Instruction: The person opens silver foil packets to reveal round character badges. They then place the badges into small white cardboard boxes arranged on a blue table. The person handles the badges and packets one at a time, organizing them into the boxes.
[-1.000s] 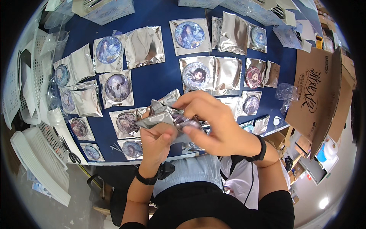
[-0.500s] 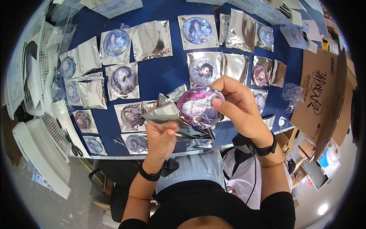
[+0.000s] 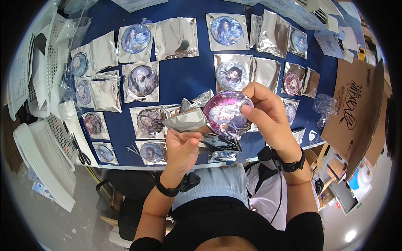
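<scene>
My right hand pinches the right edge of a large round badge between thumb and fingers. The badge has a purple and white character picture and faces up. My left hand is closed on a silver foil pouch just left of the badge; its fingers are partly hidden under the foil. More dark, shiny foil shows beneath the badge. Both hands are above the near part of the blue table. Beyond them lies a foil pouch with a dark-haired character badge on top.
Rows of badges on foil pouches cover the blue table. Scissors lie at the left edge, beside white plastic baskets. An open cardboard box stands at the right, near crumpled clear plastic.
The whole view has shifted a little, so the table's things appear farther right and slightly higher. Both hands keep the same hold on the badge and the foil pouch.
</scene>
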